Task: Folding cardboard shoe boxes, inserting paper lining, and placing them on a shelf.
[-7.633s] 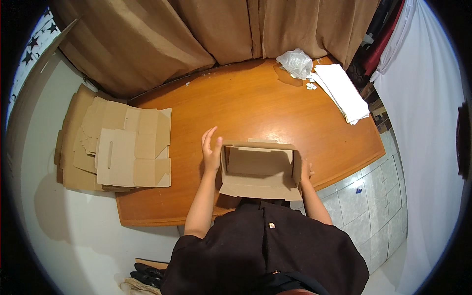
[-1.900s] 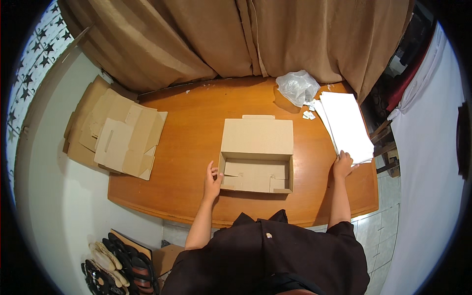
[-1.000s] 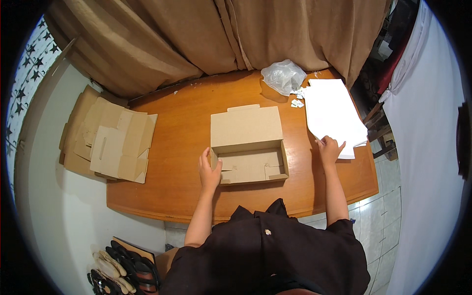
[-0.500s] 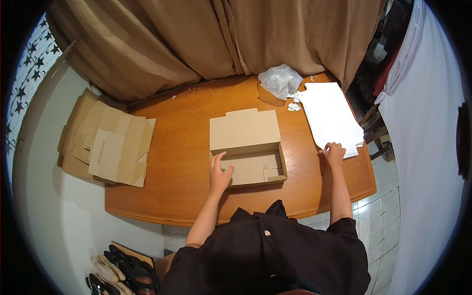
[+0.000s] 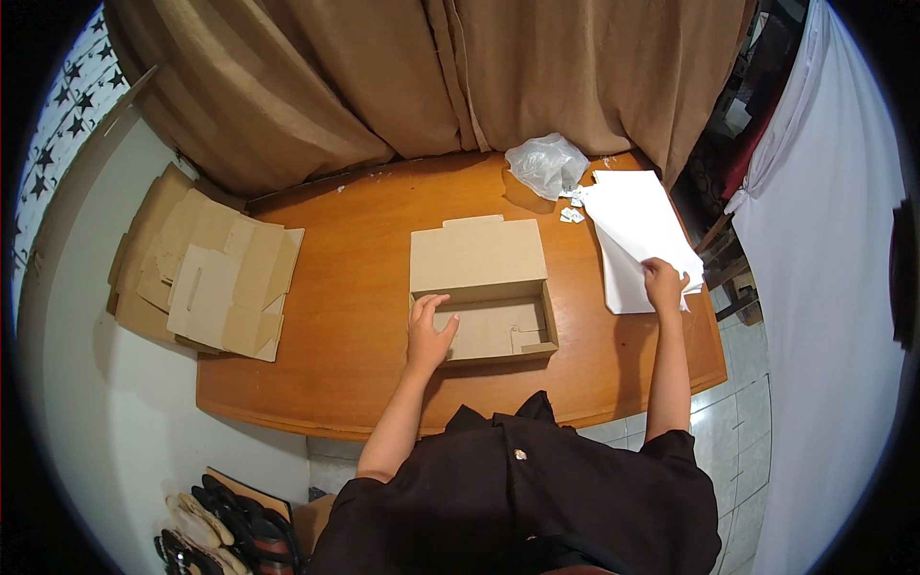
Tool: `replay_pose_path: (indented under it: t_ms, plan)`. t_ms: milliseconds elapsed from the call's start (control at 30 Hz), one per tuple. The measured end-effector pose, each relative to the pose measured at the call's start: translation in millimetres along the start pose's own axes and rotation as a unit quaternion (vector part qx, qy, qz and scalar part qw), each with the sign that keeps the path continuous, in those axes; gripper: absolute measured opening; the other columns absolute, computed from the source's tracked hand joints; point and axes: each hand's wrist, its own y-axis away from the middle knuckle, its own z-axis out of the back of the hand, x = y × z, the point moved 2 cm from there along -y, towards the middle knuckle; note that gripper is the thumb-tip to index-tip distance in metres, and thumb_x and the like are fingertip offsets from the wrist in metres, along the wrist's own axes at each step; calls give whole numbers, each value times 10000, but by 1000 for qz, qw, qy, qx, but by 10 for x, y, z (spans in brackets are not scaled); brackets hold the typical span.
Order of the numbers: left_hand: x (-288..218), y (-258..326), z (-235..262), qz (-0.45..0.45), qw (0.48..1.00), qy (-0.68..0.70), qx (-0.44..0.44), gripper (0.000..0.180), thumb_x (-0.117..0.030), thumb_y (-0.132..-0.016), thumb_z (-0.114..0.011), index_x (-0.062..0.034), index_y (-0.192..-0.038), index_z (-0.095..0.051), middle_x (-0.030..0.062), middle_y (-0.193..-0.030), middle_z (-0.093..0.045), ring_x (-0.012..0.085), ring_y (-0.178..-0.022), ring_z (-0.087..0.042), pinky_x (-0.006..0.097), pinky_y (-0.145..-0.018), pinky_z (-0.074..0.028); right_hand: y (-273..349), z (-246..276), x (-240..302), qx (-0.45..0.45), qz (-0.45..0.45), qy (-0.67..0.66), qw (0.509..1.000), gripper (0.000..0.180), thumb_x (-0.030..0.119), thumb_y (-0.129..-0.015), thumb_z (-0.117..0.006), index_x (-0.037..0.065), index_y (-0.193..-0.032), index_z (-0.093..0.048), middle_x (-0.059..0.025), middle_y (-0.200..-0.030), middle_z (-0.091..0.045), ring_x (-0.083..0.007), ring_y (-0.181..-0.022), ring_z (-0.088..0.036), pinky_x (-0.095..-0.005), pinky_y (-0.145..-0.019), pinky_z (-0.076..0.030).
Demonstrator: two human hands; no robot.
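An open cardboard box (image 5: 484,331) sits mid-table, its lid (image 5: 476,254) folded back on the far side. My left hand (image 5: 425,331) rests at the box's left wall, with thumb and fingers apart and nothing between them. On the right of the table lies a stack of white paper (image 5: 628,211). The fingers of my right hand (image 5: 663,286) are closed on the top sheet near its front edge, and that edge is bent up off the stack. The hand hides part of the pinched edge.
Flattened cardboard boxes (image 5: 225,278) are piled at the table's left. A clear plastic bag (image 5: 546,165) and several small white packets (image 5: 571,215) lie by the paper. Brown curtains (image 5: 383,77) hang behind, a white cloth (image 5: 815,287) at right. Sandals (image 5: 240,522) stand lower left.
My right hand has moved slightly farther from me and lifted the front edge of the top sheet, curling it back. My left hand stays at the box.
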Motion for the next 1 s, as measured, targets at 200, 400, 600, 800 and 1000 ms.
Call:
replay_pose_path:
  t_ms: [200, 400, 600, 800, 1000]
  plan:
    - [-89, -63, -63, 26, 1000, -17, -3, 203, -268, -831, -610, -88, -892, -683, 109, -1120, -530, 260, -1095, -464, 380, -955, -316, 612, 289, 1134, 3, 235, -63, 970, 182, 99, -736, -614, 170, -896, -666, 12, -816, -657, -180, -875, -582, -598, -965, -210]
    - [-208, -103, -170, 106, 987, -55, 105, 309, -442, -823, -585, -168, -807, -727, 63, -1203, -525, 224, -1200, -389, 530, -1001, -124, 1380, -83, 1774, 97, 385, -101, 912, 232, 70, -698, -608, 157, -905, -664, 16, -830, -645, -168, -901, -571, -626, -959, -195]
    - [-42, 6, -126, 124, 965, -96, 209, 285, -464, -720, -678, -190, -772, -736, 52, -1250, -516, 229, -1232, -367, 604, -981, -55, 1792, -430, 1917, 137, 472, -121, 863, 253, 97, -751, -606, 172, -991, -628, 13, -752, -613, -170, -873, -574, -619, -934, -229]
    - [101, 203, 20, 128, 981, -91, 117, 182, -349, -711, -691, -171, -725, -729, 57, -1254, -515, 245, -1233, -368, 628, -971, -38, 1843, -270, 1944, 156, 443, -199, 860, 278, 308, -873, -538, 140, -1089, -583, -23, -919, -631, -183, -958, -566, -604, -942, -206]
    - [214, 323, 310, 159, 976, -151, 10, 164, -308, -720, -685, -149, -710, -724, 105, -1314, -457, 299, -1295, -277, 634, -982, -16, 1723, -353, 1802, 193, 348, -176, 901, 381, 383, -894, -476, 128, -1166, -555, -72, -1184, -546, -224, -1124, -482, -611, -964, -156]
